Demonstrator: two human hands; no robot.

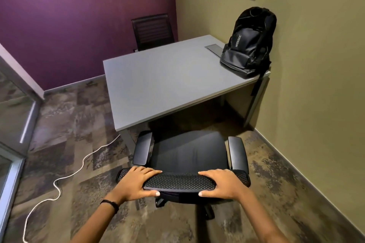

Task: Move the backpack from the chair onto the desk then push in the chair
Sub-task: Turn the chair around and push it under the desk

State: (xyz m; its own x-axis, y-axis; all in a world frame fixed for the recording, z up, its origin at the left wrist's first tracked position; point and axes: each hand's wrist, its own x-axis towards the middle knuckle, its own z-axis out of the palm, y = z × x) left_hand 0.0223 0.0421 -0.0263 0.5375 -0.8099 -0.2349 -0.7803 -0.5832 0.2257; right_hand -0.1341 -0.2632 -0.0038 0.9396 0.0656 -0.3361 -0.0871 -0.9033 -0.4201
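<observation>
A black backpack [248,43] stands upright on the far right corner of the grey desk [158,81], leaning against the olive wall. A black office chair [189,152] faces the desk, its seat front just at the desk's near edge. My left hand [136,181] grips the left part of the mesh backrest top, fingers over it and thumb behind. My right hand [221,183] holds the right part of the same backrest top in the same way.
A second black chair [152,31] stands behind the desk by the purple wall. A white cable [59,189] snakes over the carpet at the left. A glass partition [13,124] runs along the left. A grey hatch [215,49] is set in the desk.
</observation>
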